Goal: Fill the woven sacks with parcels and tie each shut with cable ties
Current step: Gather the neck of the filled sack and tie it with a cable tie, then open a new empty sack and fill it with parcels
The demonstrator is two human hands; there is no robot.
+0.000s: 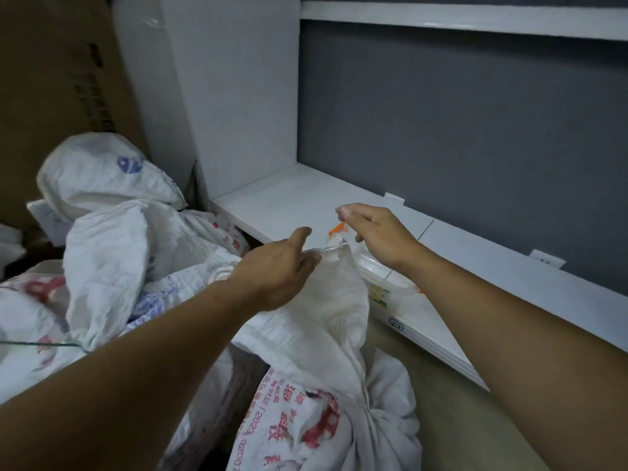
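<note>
A white woven sack [323,385] with red print stands in front of me, its neck gathered and pulled upward. My left hand [278,266] grips the gathered neck just below its tip. My right hand [373,232] is right of the tip and pinches an orange cable tie [337,228] that sits at the top of the neck. Whether the tie circles the neck is hidden by my fingers and the fabric.
Other white woven sacks [112,239] with red and blue print are piled at the left. A low white shelf [289,198] runs along the grey wall. A clear plastic tub [384,280] sits on it behind the sack neck. Cardboard [57,79] stands at the far left.
</note>
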